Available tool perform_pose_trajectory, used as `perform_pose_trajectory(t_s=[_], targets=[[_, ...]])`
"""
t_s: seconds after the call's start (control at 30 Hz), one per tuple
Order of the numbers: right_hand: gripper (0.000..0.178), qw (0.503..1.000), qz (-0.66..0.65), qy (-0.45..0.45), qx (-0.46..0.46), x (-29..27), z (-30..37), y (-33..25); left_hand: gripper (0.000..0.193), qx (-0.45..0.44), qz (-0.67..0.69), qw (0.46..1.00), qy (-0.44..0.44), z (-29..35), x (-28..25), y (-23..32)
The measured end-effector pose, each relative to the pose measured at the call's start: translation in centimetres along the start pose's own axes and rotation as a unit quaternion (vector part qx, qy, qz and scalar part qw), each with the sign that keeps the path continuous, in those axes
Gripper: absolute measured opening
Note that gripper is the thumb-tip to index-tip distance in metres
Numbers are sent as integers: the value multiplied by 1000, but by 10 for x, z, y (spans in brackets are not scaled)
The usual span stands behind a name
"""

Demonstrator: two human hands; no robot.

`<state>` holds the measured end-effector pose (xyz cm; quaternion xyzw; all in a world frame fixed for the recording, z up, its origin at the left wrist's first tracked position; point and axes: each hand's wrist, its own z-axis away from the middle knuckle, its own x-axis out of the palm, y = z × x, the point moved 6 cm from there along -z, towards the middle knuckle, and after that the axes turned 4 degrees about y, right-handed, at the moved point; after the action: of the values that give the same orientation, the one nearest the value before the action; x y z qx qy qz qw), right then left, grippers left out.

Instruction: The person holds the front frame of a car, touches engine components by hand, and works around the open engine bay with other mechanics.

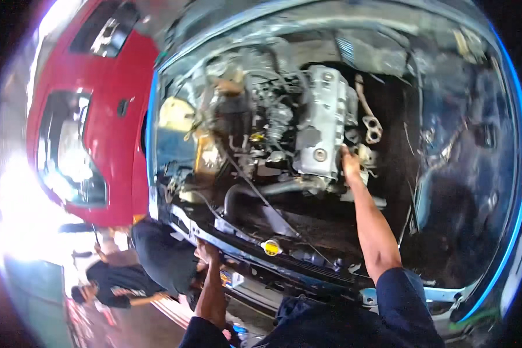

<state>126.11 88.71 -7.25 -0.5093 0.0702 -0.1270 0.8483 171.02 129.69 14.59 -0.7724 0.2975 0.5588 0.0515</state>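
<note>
Reaching into engine bay [392, 119] by engine [326, 119]: right hand [350, 165]; left hand [207, 253] at rail [185, 223]; grips unclear.

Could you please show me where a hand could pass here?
The dark gap between the flanged metal pipe and the bluish-grey panel looks most open; its depth is unclear. Left of the silver engine cover, engine parts crowd together; the right hand occupies its lower right.

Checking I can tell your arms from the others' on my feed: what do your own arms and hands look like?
The left hand and right hand are bare, without gloves. Both forearms are uncovered below short, dark sleeves; no watch or bracelet shows.
</note>
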Motion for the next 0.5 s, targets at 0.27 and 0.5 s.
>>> perform_pose_trajectory(t_s=[0.27,0.5], targets=[[55,989,-32,-140,22,-44,-53,9,20,17,-4,1000,5,21,13,53],[70,934,-136,-296,147,-6,-59,21,14,-53,41,994,81,26,-26,44]])
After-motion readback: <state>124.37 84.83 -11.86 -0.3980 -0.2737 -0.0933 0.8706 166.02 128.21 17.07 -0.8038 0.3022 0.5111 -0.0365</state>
